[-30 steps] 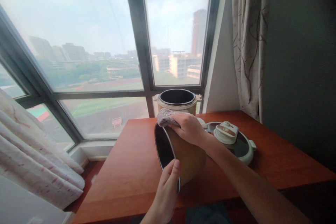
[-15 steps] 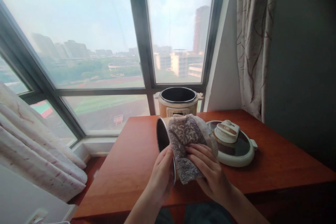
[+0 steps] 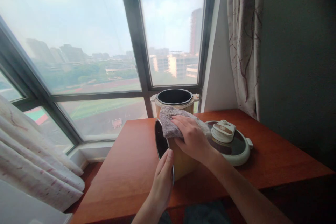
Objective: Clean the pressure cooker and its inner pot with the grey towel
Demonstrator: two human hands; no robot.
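Note:
A cooker's inner pot (image 3: pixel 182 161), dark inside and golden outside, is tilted on its side with its mouth toward the left. My left hand (image 3: pixel 163 178) grips the near part of its rim, thumb outside and fingers reaching into the mouth. Over the upper outer wall lies a grey-brown towel (image 3: pixel 169 122). My right hand (image 3: pixel 193 134) presses that towel onto the pot, fingers bent over the cloth. Behind them stands the electric pressure cooker body (image 3: pixel 175 97), uncovered, its lower front hidden by the towel and pot.
The cooker lid (image 3: pixel 237 147), with a white valve housing on top, rests at the right on the reddish wooden table (image 3: pixel 126 161). A window (image 3: pixel 91 35) rises behind the table. Patterned curtains (image 3: pixel 244 42) hang at both sides.
My right hand has moved up with the towel, from the pot's near side to its top, baring the golden wall. My left hand stays on the rim. The view has shifted slightly.

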